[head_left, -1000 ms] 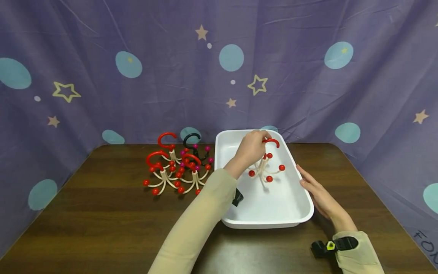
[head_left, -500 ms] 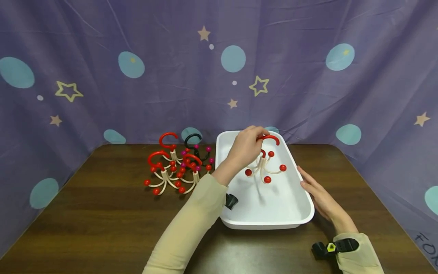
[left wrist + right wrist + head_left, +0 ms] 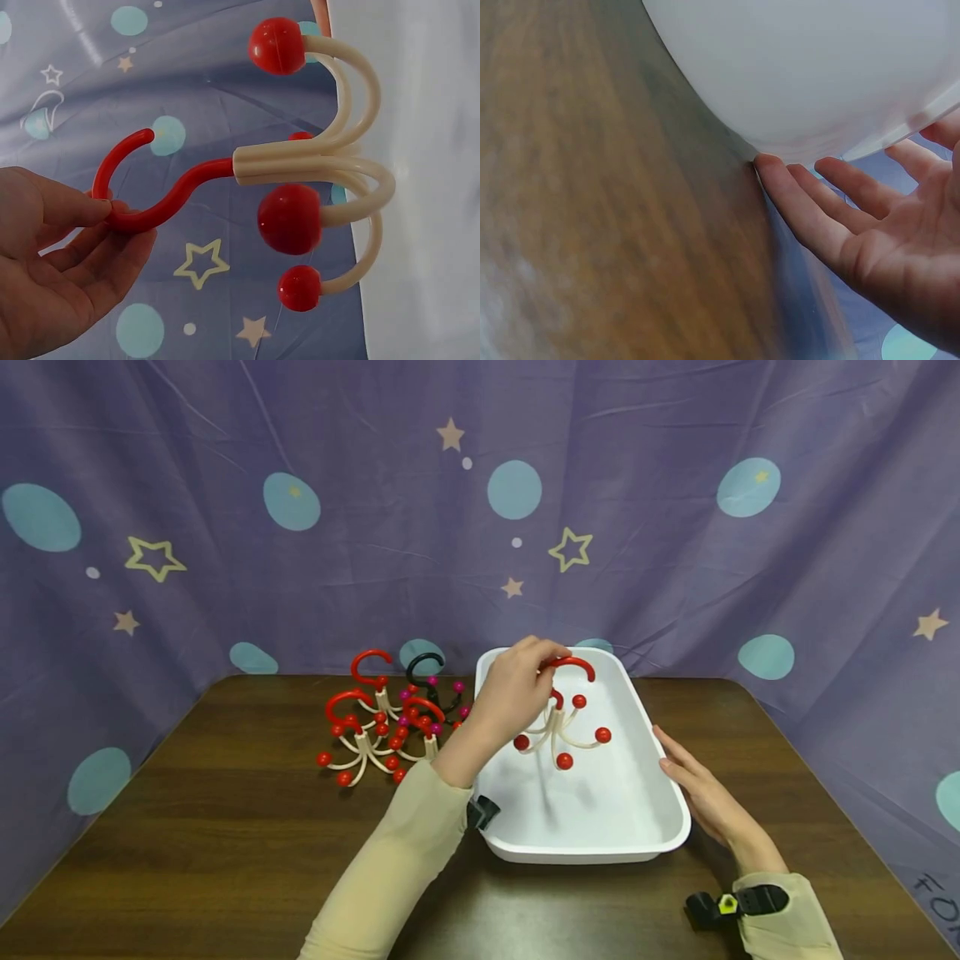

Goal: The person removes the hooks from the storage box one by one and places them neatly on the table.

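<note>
My left hand (image 3: 517, 689) pinches the red hook of a multi-arm hanger (image 3: 556, 723) between thumb and fingers. The hanger has cream curved arms tipped with red balls. It hangs upright over the white plastic tray (image 3: 592, 854), its shadow falling on the tray floor. In the left wrist view, thumb and fingertips close on the curve of the hook (image 3: 180, 193). On the tray's right side, my right hand (image 3: 708, 797) touches the wall with extended fingers. The right wrist view shows those fingertips (image 3: 776, 169) against the tray's outer wall (image 3: 795, 82), just beneath its rim.
Left of the tray, a cluster of similar hangers stands on the brown wooden table (image 3: 225, 843). Several have red hooks (image 3: 349, 695) and cream arms; a black hanger (image 3: 424, 670) with magenta balls stands at the back. A patterned purple curtain (image 3: 375, 527) hangs behind the table.
My left hand has moved left over the tray, carrying the hanger with it. The right hand stays at the tray's side.
</note>
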`<state>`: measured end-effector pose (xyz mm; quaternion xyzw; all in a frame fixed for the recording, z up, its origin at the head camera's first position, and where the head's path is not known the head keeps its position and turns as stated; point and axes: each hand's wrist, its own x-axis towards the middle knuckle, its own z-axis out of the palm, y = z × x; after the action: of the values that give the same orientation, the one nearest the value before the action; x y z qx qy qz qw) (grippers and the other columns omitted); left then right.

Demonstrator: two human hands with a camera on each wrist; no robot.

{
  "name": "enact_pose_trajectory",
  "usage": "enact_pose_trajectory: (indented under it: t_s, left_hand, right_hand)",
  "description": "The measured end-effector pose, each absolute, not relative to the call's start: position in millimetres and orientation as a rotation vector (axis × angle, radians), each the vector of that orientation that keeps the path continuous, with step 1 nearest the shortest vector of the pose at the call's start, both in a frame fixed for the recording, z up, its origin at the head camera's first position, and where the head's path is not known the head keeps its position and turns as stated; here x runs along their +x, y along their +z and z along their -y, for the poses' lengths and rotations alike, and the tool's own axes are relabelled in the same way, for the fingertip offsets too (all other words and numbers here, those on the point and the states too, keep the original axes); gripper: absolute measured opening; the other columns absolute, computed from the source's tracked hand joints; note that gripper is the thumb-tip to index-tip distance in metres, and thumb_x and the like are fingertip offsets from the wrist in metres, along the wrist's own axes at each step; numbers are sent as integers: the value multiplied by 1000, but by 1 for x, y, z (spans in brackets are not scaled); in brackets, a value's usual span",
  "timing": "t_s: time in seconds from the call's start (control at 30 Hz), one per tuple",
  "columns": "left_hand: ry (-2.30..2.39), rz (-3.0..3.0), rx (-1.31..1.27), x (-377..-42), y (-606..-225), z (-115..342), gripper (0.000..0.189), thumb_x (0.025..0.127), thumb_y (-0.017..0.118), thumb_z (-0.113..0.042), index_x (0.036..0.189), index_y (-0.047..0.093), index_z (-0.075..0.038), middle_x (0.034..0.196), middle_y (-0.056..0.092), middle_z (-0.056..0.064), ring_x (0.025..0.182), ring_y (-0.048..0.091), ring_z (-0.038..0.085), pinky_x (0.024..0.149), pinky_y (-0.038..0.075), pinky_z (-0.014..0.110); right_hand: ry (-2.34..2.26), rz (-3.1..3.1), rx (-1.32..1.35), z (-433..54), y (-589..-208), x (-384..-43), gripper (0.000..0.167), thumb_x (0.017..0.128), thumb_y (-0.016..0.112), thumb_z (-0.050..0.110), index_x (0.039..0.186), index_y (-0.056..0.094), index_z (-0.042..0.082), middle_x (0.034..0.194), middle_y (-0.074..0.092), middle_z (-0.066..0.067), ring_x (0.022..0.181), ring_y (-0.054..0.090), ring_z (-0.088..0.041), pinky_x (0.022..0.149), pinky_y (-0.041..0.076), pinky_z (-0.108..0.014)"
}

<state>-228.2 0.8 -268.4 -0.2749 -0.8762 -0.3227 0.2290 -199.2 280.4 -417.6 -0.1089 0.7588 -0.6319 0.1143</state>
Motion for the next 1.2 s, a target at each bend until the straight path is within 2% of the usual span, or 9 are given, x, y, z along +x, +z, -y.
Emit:
enact_pose_trajectory:
  t_s: [0.23,0.6,0.87,1.2]
  left_hand:
    - [-859,2347,-726,-222,-270,11,21,85,57,-3,99,70,-11,86,64,2,70,54,14,65,43,24]
    - [-881,2321,-730,-212,-276,27,22,84,58,-1,101,69,-9,95,65,3,81,59,15,68,48,23]
    - [-898,2300,-712,-204,-277,42,24,83,57,3,100,69,-8,96,65,3,79,60,13,69,49,22]
    - [-897,2260,-714,-193,-275,65,27,82,54,4,101,69,-8,90,64,4,70,54,11,61,46,23]
  right_hand:
    - [-1813,-2265,-305,-282,-418,-200,58,99,35,31,147,5,17,150,4,-20,107,40,9,83,42,-18]
    - [-1784,-2325,-248,-282,-416,-198,58,98,38,31,147,11,18,147,16,-22,102,46,6,81,45,-25]
    - [-1792,-2306,-231,-281,-414,-197,60,97,41,30,147,11,16,145,21,-24,101,49,3,81,45,-29]
    - [-1799,-2299,-248,-282,-413,-198,60,97,41,29,147,11,16,148,16,-22,102,48,6,81,45,-23]
